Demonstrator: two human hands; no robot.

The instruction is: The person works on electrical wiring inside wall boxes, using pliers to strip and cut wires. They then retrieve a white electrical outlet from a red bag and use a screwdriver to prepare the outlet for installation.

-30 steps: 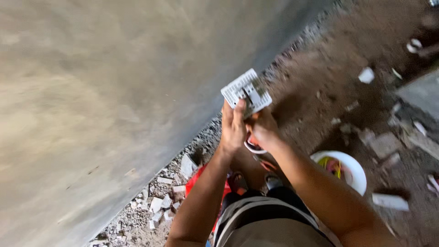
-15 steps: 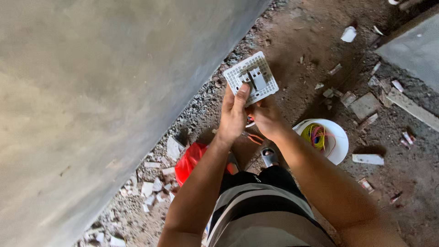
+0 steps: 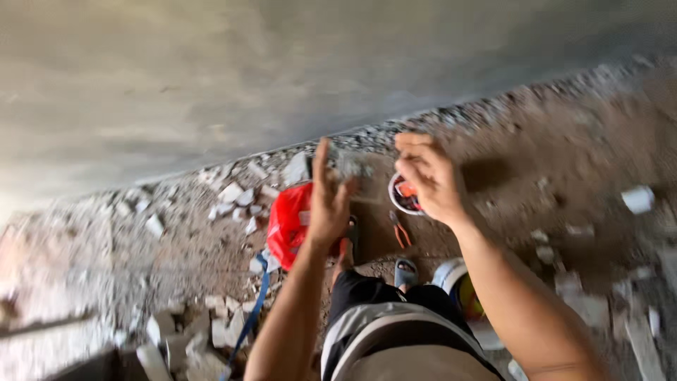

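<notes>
- between the two raised hands, in front of the grey wall point(image 3: 211, 77), a pale flat plate point(image 3: 352, 168) shows only as a blur; it seems to sit at the fingertips of both hands.
- left hand point(image 3: 328, 201) is upright, palm toward the plate, fingers straight and close together; whether they press on the plate i cannot tell.
- right hand point(image 3: 427, 176) curls its fingers toward the plate's far edge; the grip itself is smeared by motion, so i cannot tell if it pinches.
- on the dirt floor point(image 3: 536, 176) below lie a red bag point(image 3: 289, 222), a small round tub point(image 3: 402, 194), orange-handled pliers point(image 3: 400, 229) and broken rubble point(image 3: 233, 192).
- risk, as i judge it: with so light a fingertip hold, the plate could slip and drop onto the rubble or into the tub; the loose chunks near the feet could also turn an ankle.
</notes>
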